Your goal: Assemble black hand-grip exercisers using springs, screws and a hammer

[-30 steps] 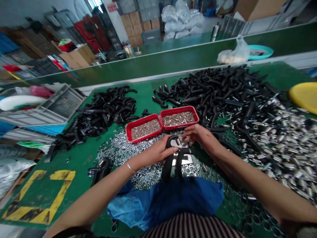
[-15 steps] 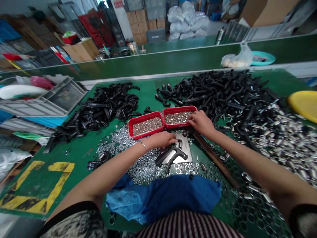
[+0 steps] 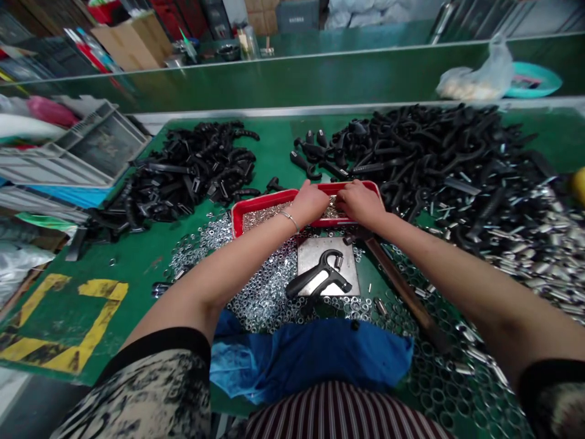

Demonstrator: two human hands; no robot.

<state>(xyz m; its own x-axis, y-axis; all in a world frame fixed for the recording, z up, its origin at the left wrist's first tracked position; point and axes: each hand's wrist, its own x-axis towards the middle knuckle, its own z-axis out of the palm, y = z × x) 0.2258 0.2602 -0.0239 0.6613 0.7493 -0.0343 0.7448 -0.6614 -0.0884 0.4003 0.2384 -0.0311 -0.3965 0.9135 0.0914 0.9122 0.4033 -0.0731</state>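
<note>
My left hand (image 3: 311,203) reaches over the right red tray (image 3: 375,194), its fingers bent down into the small metal pins (image 3: 332,208). Beside it, my right hand (image 3: 361,203) dips into the same tray with its fingers drawn together. Both sets of fingertips are partly hidden, and whatever they pinch is too small to make out. The left red tray (image 3: 236,221), with similar small pieces, sits under my left wrist. Nearer me, a black hand gripper with a spring (image 3: 322,274) lies on a square metal plate (image 3: 306,249), touched by neither hand.
A wooden-handled hammer (image 3: 395,274) lies right of the plate. Small metal nuts (image 3: 260,292) spread to the left, metal rings (image 3: 448,390) to the lower right. Black handle parts (image 3: 192,164) pile up at left, more (image 3: 425,146) at back right. Blue cloth (image 3: 315,353) lies in front.
My left hand has left the hand gripper on the plate and moved up to the right tray. My right hand has gone deeper into that tray. The view has tilted down.
</note>
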